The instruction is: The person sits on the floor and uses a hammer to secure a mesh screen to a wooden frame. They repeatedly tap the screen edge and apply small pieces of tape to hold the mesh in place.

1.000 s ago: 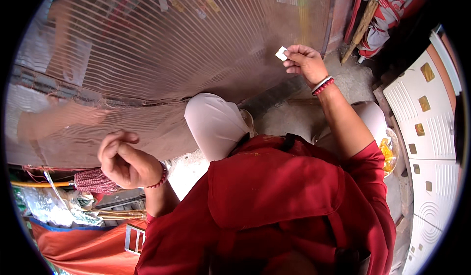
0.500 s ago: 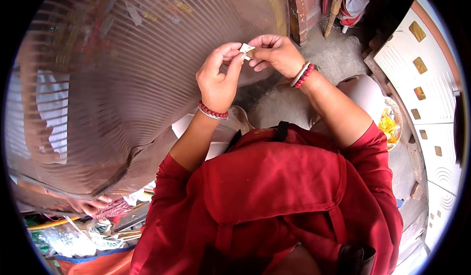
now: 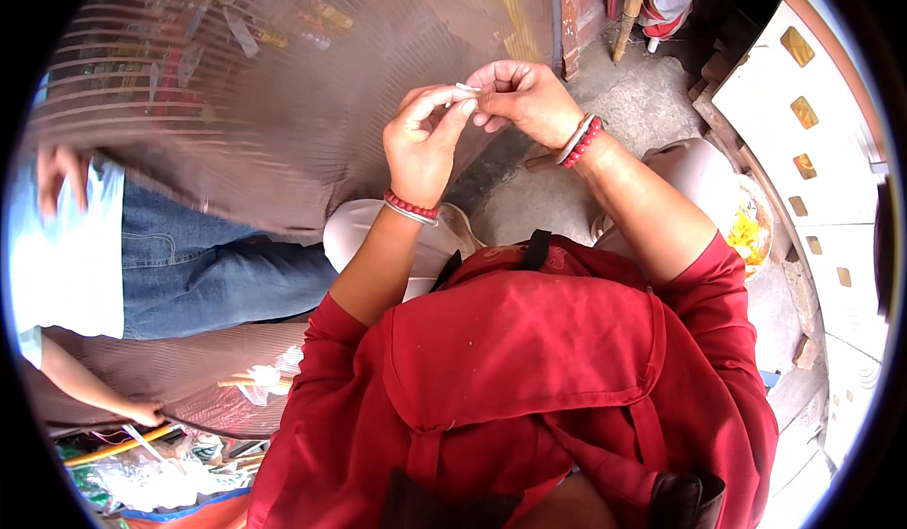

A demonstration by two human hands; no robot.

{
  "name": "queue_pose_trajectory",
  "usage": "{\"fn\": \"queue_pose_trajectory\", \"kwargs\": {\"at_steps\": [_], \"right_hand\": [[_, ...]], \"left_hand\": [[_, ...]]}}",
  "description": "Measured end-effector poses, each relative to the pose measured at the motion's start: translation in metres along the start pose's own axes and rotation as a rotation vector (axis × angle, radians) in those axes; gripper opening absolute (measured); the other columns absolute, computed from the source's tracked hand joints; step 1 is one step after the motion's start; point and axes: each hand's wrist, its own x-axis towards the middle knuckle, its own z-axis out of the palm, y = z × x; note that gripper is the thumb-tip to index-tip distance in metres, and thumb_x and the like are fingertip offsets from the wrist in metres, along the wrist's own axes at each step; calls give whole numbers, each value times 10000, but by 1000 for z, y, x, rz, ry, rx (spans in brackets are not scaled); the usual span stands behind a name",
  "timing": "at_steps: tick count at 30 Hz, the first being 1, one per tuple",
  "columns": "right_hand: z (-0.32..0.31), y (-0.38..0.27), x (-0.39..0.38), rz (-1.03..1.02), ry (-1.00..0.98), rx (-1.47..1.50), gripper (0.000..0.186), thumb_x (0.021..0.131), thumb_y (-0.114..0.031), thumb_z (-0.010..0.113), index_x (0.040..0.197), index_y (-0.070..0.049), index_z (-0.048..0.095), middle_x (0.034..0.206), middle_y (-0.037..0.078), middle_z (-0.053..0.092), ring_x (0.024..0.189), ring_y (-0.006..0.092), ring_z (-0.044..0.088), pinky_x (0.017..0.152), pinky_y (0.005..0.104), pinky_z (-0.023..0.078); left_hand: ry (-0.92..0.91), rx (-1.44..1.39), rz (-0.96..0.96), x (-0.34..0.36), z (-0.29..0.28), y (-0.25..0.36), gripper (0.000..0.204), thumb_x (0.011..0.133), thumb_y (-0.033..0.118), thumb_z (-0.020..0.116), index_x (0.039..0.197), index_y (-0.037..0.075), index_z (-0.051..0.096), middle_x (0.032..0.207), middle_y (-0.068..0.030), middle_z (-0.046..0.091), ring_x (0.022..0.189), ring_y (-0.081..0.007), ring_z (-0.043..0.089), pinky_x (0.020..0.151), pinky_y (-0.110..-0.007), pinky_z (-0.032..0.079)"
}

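My left hand (image 3: 421, 147) and my right hand (image 3: 531, 100) meet at the upper middle, fingertips almost touching. Pinched between them is a small whitish folded piece (image 3: 467, 87), perhaps paper or a wrapper; most of it is hidden by my fingers. Thumb and index finger of each hand press together on it. Each wrist wears a red bead bracelet (image 3: 412, 210) with a pale bangle. Below my hands lies a red cloth garment (image 3: 524, 349) over my front.
At the left, a person in a white top and jeans (image 3: 189, 260) passes through a brown mesh curtain (image 3: 368, 137), one hand on its edge. A basin with yellow bits (image 3: 748, 236) stands at my right, beside a white panel (image 3: 803, 104). Farther off are a wooden pole (image 3: 631, 9) and plastic bags (image 3: 161, 463).
The curtain has parted at the left and the other person has come through it toward me. The small piece has turned between my fingers and now shows less of its face.
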Motion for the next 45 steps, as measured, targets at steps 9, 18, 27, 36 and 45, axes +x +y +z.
{"fn": "queue_pose_trajectory", "kwargs": {"at_steps": [9,18,27,36,45], "right_hand": [[1,-15,-5,-107,73,-212,120,795,-12,662,907,-34,698,777,-13,637,654,51,557,585,217,476],[-5,1,-1,-608,-28,-528,180,791,14,676,947,-68,714,814,30,599,747,139,590,642,268,477],[-11,-5,-1,-713,-63,-705,79,794,2,676,863,-24,648,779,46,584,746,172,584,663,283,482],[-11,-12,-2,-666,-36,-772,103,755,-27,672,831,-30,603,719,47,535,614,158,533,564,294,450],[-9,-2,-1,-672,-17,-776,94,771,-31,679,832,-21,609,715,39,530,623,120,522,564,274,442]], "left_hand": [[55,-208,-272,-2,0,4,171,848,-25,661,1016,-13,634,919,-67,672,780,-92,619,644,-224,511],[13,-345,-304,1,-10,3,272,835,-65,652,1077,-2,545,904,-86,648,790,-121,633,634,-240,537],[-54,-342,-352,2,-11,2,170,840,-49,657,997,-13,601,867,-81,657,773,-119,639,643,-244,542],[-52,-394,-397,1,-7,-2,165,876,-12,628,1038,-29,607,891,-92,664,769,-129,640,693,-263,548],[59,-294,-198,-3,2,2,187,857,-87,609,1038,-42,603,952,-87,659,870,-113,626,751,-245,540]]}}
